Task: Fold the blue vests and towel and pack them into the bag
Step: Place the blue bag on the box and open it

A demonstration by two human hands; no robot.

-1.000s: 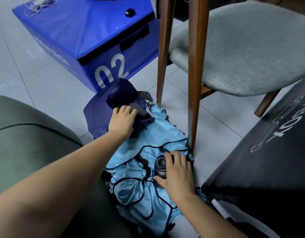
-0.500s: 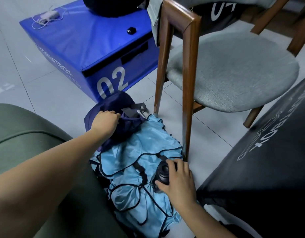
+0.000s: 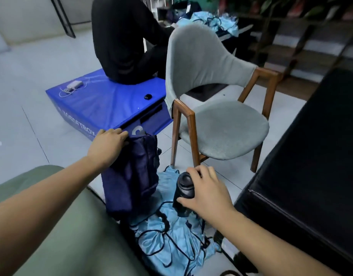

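Pictured from the wearer's own head: the left hand (image 3: 108, 145) and right hand (image 3: 208, 193) are bare, the fingers and wrists plain. The left forearm (image 3: 52, 192) and right forearm (image 3: 271, 236) are uncovered all the way to the frame's lower edge. In the lower left corner is a leg (image 3: 42, 226) in smooth, matte sage-green cloth. The fabric is rounded over the knee and lightly creased, and it falls into dark shadow along its inner side.

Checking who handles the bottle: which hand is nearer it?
Right. The right hand grips the black bottle; the left hand holds the navy bag, apart from it.
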